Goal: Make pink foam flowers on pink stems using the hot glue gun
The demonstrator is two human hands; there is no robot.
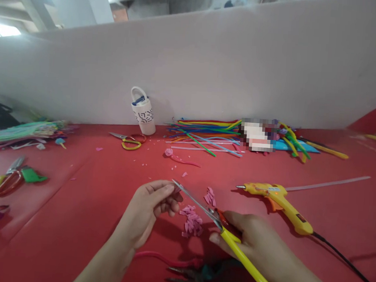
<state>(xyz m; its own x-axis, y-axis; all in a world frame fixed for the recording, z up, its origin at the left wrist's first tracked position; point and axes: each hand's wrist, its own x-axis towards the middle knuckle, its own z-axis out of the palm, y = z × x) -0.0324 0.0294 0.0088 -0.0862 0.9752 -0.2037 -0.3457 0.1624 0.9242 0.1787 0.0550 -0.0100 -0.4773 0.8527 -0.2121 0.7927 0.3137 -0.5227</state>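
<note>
My right hand (pixel 258 244) is closed round yellow-handled scissors (pixel 202 208), whose blades point up and left to my left hand. My left hand (pixel 151 207) pinches its fingers at the blade tips, on a small piece that I cannot make out. Between the hands lies a heap of small pink cut pieces (pixel 192 221), with a few more pink bits (pixel 210 196) just beyond. A pink pipe cleaner (pixel 163 258) lies under my left wrist.
A yellow glue gun (pixel 280 201) with a black cord lies to the right. Coloured pipe cleaners (pixel 208 134) are piled by the grey partition, near a white cup (pixel 142 112) and other scissors (pixel 128 141). More scissors (pixel 1 181) lie at the left. Dark pliers (pixel 194 277) lie at the near edge.
</note>
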